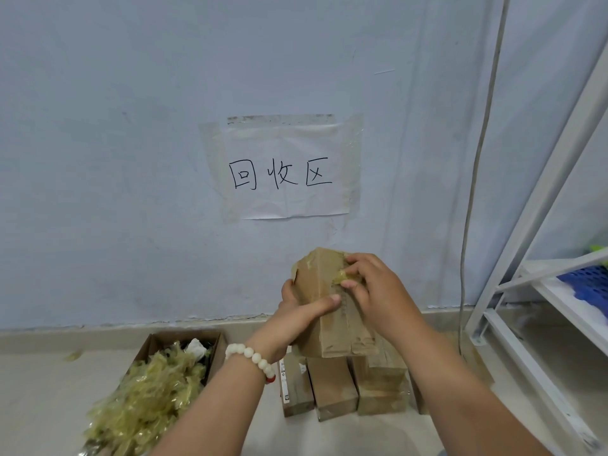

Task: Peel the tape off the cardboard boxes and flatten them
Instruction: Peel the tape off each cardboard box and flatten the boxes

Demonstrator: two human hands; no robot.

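One cardboard box (pixel 312 284) is held upright in the air over the floor by a person's two hands: the left hand (pixel 296 320), one white bead bracelet (pixel 253 357) at its wrist, has thumb and fingers clamped round the box's side, while the right hand (pixel 378 291) pinches a crumpled strip of yellowish tape (pixel 344 277) at its upper edge. Below, at least four taped boxes (pixel 332 386) lie side by side on the floor, left of them one open carton (pixel 218 352) heaped with loose tape (pixel 148 396). Beyond, one handwritten paper sign (pixel 283 169) is taped to the wall.
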